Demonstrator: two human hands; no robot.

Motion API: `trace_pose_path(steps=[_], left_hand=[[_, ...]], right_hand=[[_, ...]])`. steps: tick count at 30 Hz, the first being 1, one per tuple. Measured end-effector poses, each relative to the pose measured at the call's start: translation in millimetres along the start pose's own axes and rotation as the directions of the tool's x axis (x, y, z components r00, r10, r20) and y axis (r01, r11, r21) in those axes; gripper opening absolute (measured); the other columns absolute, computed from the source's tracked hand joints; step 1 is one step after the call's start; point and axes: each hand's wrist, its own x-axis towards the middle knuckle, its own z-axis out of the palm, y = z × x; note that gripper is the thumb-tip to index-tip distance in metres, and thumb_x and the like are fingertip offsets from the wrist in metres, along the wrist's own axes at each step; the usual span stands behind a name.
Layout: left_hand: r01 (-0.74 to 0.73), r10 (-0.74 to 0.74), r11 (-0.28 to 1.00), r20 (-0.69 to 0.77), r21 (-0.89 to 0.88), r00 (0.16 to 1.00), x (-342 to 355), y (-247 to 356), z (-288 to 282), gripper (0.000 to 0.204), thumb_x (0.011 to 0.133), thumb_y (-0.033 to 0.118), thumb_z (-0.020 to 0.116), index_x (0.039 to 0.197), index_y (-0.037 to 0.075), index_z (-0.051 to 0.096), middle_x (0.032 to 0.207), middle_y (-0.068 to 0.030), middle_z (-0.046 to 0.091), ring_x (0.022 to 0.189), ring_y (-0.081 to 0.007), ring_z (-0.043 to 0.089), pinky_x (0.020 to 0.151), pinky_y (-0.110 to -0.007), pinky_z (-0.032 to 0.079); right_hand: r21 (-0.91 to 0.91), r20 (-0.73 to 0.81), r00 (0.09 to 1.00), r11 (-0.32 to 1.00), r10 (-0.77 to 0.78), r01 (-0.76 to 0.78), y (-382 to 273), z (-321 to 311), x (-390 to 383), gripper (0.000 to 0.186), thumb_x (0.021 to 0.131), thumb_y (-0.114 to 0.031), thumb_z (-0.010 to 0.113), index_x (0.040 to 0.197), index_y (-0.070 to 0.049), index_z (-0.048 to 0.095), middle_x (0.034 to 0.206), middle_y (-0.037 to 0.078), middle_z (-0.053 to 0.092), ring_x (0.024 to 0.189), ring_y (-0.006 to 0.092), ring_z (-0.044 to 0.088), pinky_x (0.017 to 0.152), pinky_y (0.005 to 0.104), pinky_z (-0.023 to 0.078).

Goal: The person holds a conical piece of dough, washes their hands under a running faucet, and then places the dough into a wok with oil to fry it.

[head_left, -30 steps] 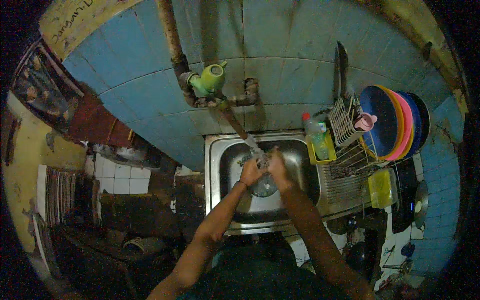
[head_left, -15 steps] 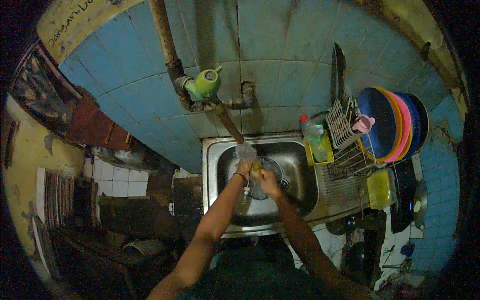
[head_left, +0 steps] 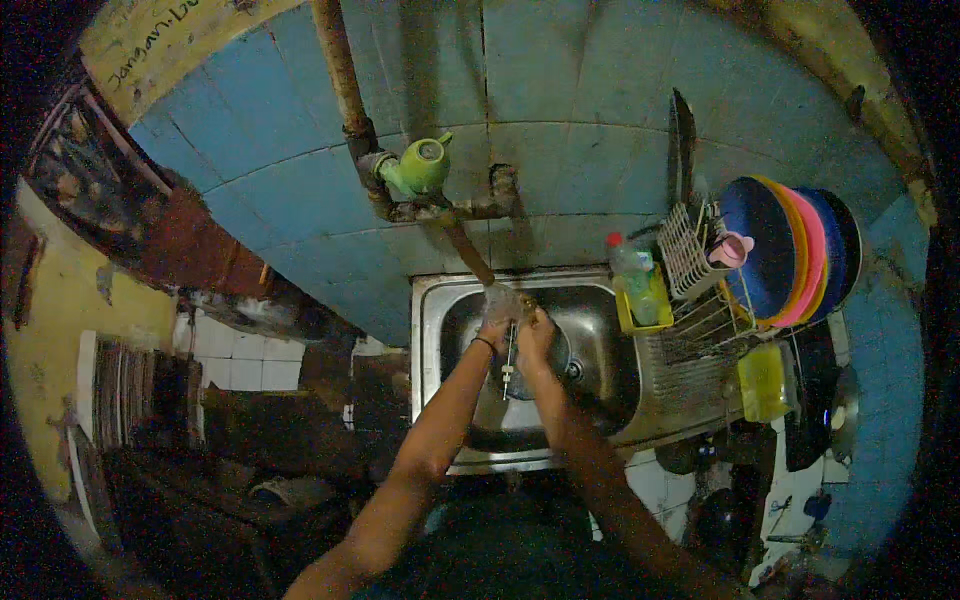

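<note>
Both of my hands are close together over the left half of the steel sink (head_left: 428, 400), below the spout (head_left: 470, 254). My left hand (head_left: 496, 328), with a dark band at the wrist, is closed around something in the splashing water. A thin pale utensil (head_left: 508, 372) with a small crosspiece sticks out toward me from between the hands. My right hand (head_left: 537, 338) is closed at its side, and a small yellowish pad like a sponge (head_left: 527, 304) shows at its fingertips. Under the hands lies a round greyish thing (head_left: 556, 350), mostly covered. Water and fingers hide the utensil's far end.
A green tap fitting (head_left: 424, 168) is on the wall pipe. Right of the sink are a yellow basket (head_left: 648, 312) with a red-capped bottle (head_left: 629, 262), a wire dish rack (head_left: 700, 320) with colourful plates (head_left: 765, 245), and a yellow-green container (head_left: 764, 382).
My right hand has turned and moved slightly up toward the spout. The yellowish pad has gone to the far side of the fingers. More of the thin utensil shows.
</note>
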Motion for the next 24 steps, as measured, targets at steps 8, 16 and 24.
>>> trace_pose_path(steps=[8,16,24], left_hand=[[0.287,-0.226,0.171,0.246,-0.943,0.943,-9,-34,24,0.036,0.080,0.038,0.047,0.101,0.009,0.051,0.090,-0.0060,0.055,0.077,-0.0174,0.054,0.063,-0.030,0.044],[0.445,-0.416,0.390,0.277,-0.806,0.866,-19,-2,18,0.049,0.081,0.026,0.046,0.124,0.009,0.031,0.122,-0.0061,0.040,0.111,-0.0142,0.036,0.095,-0.031,0.028],[-0.117,-0.030,0.969,-0.571,-0.219,0.821,7,-7,54,0.053,0.078,0.049,0.043,0.098,0.000,0.049,0.086,-0.0122,0.054,0.078,-0.0239,0.050,0.074,-0.034,0.038]], right_hand=[[0.110,-0.137,0.966,0.966,-0.220,0.236,-21,-39,24,0.021,0.080,-0.018,0.047,0.097,-0.004,0.047,0.088,0.008,0.052,0.080,0.0202,0.053,0.065,0.0267,0.044],[0.041,0.358,0.933,0.997,0.040,-0.059,-5,-39,1,0.013,0.076,-0.015,0.057,0.080,-0.003,0.055,0.069,0.001,0.053,0.065,0.0100,0.050,0.055,0.0240,0.040],[0.066,0.071,0.980,0.982,-0.184,0.179,-20,-18,15,0.026,0.073,-0.015,0.061,0.094,-0.003,0.052,0.087,0.006,0.055,0.078,0.0154,0.052,0.068,0.0259,0.041]])
